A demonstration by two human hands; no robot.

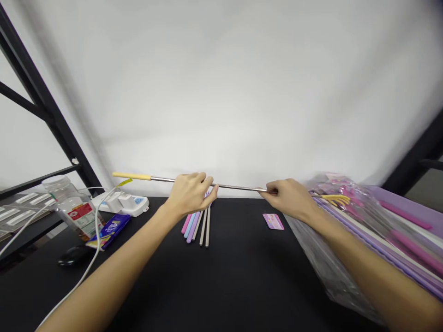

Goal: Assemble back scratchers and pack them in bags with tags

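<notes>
A telescopic back scratcher [238,187] stretches nearly level above the black table, its metal rod drawn out long. Its yellow handle points left and its small yellow hand-shaped end sticks out at the right. My left hand [190,193] is closed around the rod near the handle side. Closer to the scratching end, my right hand [289,198] grips the rod with curled fingers. Beneath my left hand lie several slim sticks, with pink, blue and purple handles [190,228] and bare metal rods [205,228]; their far ends are hidden by the hand.
A small pink card [273,222] lies on the table [235,276]. To the right are clear plastic bags [356,198] and a purple bin [404,203]. On the left stand a power strip [138,205], a plastic jar [81,214], a blue packet [110,230], a mouse [74,256] and a white cable.
</notes>
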